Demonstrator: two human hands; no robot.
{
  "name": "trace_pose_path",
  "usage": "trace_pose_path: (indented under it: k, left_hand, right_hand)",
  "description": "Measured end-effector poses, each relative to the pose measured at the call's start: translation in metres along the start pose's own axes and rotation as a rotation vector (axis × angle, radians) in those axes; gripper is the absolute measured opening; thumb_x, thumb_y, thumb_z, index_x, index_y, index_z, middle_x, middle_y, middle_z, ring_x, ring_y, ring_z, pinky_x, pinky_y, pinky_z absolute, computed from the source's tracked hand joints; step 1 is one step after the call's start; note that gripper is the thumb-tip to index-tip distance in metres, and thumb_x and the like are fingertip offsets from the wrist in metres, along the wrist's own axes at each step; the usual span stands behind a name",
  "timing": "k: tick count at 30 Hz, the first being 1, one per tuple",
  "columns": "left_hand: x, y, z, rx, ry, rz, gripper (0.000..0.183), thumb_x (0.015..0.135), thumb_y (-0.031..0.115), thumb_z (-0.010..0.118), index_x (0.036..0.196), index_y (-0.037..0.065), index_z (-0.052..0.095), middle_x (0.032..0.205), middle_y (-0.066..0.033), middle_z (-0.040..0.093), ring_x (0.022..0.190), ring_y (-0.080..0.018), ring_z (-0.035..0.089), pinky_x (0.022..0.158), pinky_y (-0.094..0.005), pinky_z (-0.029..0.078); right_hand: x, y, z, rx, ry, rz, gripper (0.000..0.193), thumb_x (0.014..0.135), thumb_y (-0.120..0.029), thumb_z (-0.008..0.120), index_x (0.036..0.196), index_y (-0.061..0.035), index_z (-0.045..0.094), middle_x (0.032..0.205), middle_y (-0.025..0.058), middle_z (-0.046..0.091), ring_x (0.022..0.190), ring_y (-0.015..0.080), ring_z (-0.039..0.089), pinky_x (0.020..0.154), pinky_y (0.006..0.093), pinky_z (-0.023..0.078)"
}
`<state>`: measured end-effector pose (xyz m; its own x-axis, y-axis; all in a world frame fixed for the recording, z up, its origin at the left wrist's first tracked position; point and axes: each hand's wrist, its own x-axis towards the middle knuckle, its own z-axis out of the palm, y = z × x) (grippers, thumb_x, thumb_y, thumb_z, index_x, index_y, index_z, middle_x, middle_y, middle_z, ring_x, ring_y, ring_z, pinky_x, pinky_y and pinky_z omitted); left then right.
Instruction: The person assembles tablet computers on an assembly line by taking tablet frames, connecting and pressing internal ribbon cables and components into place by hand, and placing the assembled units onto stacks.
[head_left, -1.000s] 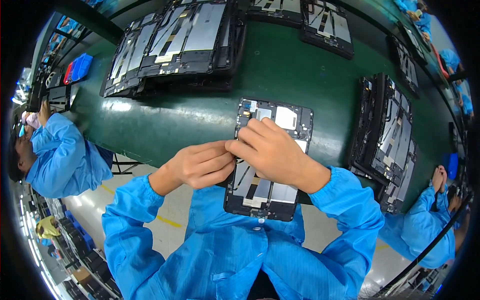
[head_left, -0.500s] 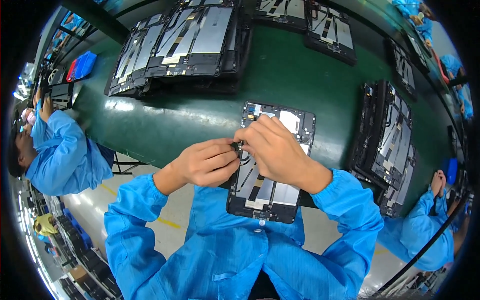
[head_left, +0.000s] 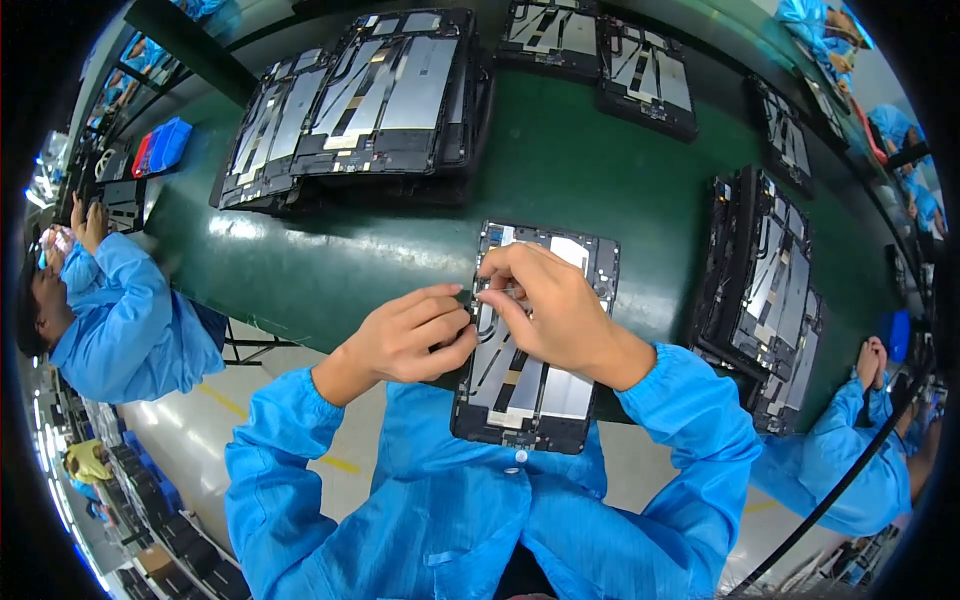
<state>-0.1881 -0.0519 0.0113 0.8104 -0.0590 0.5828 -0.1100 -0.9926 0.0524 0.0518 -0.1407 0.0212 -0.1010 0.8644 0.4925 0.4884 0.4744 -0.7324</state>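
Observation:
An opened tablet, back cover off, lies across the near edge of the green table, its near end jutting over my lap. Its silver battery area, dark flat cables and black frame are exposed. My left hand is closed at the tablet's left edge, fingers bent; its thumb is hidden, and what it holds, if anything, cannot be made out. Above the upper left of the tablet, my right hand is closed with thumb and forefinger curled toward each other. Whatever is between those tips is too small to name. Part of the board lies hidden beneath this hand.
Stacks of opened tablets stand at the far left and right of the green table. More tablets lie along its far side. A blue bin sits left. Co-workers in blue sit at left and right.
My fingertips, together at the tablet's left edge before, have come slightly apart. My right thumb and forefinger have spread a little. The view has shifted slightly.

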Motion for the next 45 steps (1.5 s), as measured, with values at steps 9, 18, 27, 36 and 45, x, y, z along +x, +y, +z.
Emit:
trace_pose_path:
  k: [9, 18, 27, 36, 45]
  left_hand:
    - [0.003, -0.009, -0.002, 0.057, 0.012, -0.053, 0.029, 0.080, 0.014, 0.082, 0.109, 0.012, 0.079, 0.108, -0.0024, 0.073, 0.100, -0.0249, 0.071, 0.098, -0.0434, 0.064]
    - [0.004, -0.019, 0.002, 0.083, 0.017, -0.047, 0.033, 0.076, 0.015, 0.080, 0.109, 0.011, 0.079, 0.109, -0.0030, 0.073, 0.098, -0.0244, 0.070, 0.093, -0.0411, 0.063]
    - [0.011, -0.022, 0.006, 0.126, 0.040, -0.069, 0.032, 0.078, 0.017, 0.079, 0.109, 0.011, 0.078, 0.108, -0.0036, 0.073, 0.098, -0.0241, 0.070, 0.091, -0.0405, 0.062]
    - [0.010, -0.025, 0.009, 0.117, 0.012, -0.124, 0.032, 0.081, 0.015, 0.077, 0.112, 0.009, 0.079, 0.109, -0.0045, 0.073, 0.095, -0.0231, 0.070, 0.089, -0.0397, 0.060]
    - [0.011, -0.024, 0.015, -0.054, 0.084, -0.218, 0.045, 0.067, 0.004, 0.079, 0.112, 0.001, 0.078, 0.108, -0.0090, 0.074, 0.091, -0.0271, 0.070, 0.079, -0.0400, 0.060]
  right_hand:
    - [0.006, -0.005, -0.006, 0.136, -0.012, 0.283, 0.033, 0.095, 0.001, 0.086, 0.122, -0.0041, 0.067, 0.093, 0.0069, 0.077, 0.073, 0.0118, 0.066, 0.066, 0.0268, 0.054]
    - [0.014, 0.001, -0.010, 0.252, -0.017, 0.414, 0.033, 0.094, 0.002, 0.084, 0.122, -0.0029, 0.067, 0.088, 0.0094, 0.078, 0.068, 0.0105, 0.069, 0.063, 0.0284, 0.053]
    - [0.021, 0.003, -0.012, 0.270, -0.021, 0.523, 0.036, 0.093, 0.003, 0.088, 0.122, -0.0016, 0.067, 0.090, 0.0028, 0.077, 0.073, 0.0007, 0.061, 0.065, 0.0199, 0.048]
    - [0.024, 0.005, -0.011, 0.288, 0.018, 0.584, 0.025, 0.091, 0.001, 0.084, 0.111, -0.0015, 0.070, 0.083, 0.0063, 0.076, 0.068, 0.0063, 0.065, 0.062, 0.0262, 0.051]
    - [0.035, 0.001, -0.006, 0.182, -0.029, 0.573, 0.019, 0.093, 0.003, 0.082, 0.105, -0.0017, 0.069, 0.082, 0.0097, 0.075, 0.067, 0.0119, 0.067, 0.062, 0.0308, 0.052]
